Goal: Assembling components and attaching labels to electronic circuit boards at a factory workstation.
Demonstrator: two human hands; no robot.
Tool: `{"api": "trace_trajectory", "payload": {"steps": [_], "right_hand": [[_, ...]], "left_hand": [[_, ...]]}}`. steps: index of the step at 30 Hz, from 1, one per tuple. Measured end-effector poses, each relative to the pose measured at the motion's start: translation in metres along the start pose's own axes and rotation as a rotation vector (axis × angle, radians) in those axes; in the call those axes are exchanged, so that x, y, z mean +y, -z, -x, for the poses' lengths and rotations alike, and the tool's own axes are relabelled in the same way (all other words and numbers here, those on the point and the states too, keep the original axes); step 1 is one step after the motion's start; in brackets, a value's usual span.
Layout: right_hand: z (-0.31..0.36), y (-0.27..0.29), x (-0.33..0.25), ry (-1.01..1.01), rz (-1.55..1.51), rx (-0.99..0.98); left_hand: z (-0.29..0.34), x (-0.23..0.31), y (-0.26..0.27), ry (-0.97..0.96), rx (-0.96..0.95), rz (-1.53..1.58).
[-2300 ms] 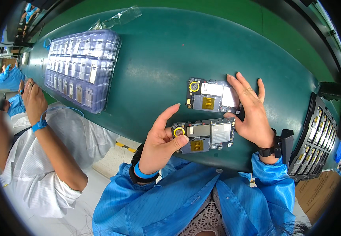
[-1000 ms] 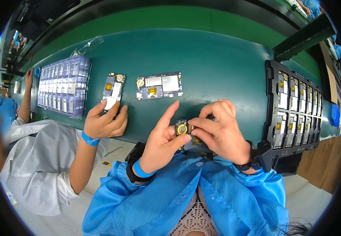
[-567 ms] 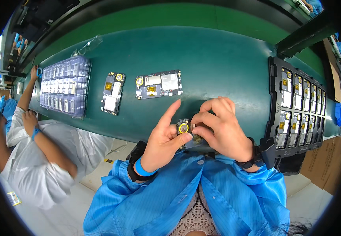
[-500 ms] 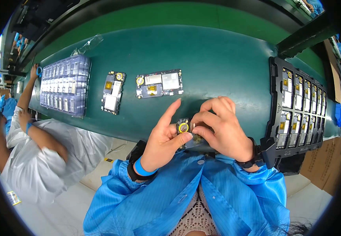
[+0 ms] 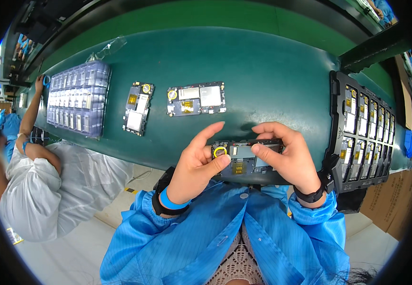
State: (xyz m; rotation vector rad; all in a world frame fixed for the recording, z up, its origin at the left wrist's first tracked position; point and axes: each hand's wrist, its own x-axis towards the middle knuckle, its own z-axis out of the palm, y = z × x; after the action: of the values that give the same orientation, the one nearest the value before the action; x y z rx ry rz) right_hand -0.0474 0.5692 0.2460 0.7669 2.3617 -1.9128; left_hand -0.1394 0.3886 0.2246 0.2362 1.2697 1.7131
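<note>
One dark circuit board (image 5: pixel 241 152) held at the near edge of the green bench (image 5: pixel 277 80), fingers of left hand (image 5: pixel 190 166) and right hand (image 5: pixel 295 156) grasping its opposite ends, two loose boards (image 5: pixel 197 100) lying farther off and to the left, black slotted tray (image 5: pixel 337 109) with more boards at right.

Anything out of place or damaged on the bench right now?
A crumpled strip of clear plastic film sits by the far edge of the stacked clear plastic trays, looking like stray wrapping. No spill or damage shows.
</note>
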Motion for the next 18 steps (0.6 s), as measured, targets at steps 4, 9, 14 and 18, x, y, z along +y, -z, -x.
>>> {"api": "trace_trajectory", "payload": {"steps": [4,9,14,18], "right_hand": [[0.0005,-0.0046,0.0054,0.039,-0.069,0.034],[0.0012,-0.0050,0.0024,0.030,-0.040,0.054],[0.0004,-0.0054,0.0014,0.031,-0.049,0.059],[-0.0003,-0.0061,0.0020,0.032,-0.068,0.058]], "left_hand": [[-0.0002,0.0010,-0.0037,-0.007,0.017,0.010],[-0.0013,-0.0019,-0.0022,-0.019,0.016,-0.091],[-0.0050,-0.0002,-0.0049,0.003,0.072,-0.163],[-0.0072,-0.0018,-0.0054,-0.010,0.093,-0.157]]}}
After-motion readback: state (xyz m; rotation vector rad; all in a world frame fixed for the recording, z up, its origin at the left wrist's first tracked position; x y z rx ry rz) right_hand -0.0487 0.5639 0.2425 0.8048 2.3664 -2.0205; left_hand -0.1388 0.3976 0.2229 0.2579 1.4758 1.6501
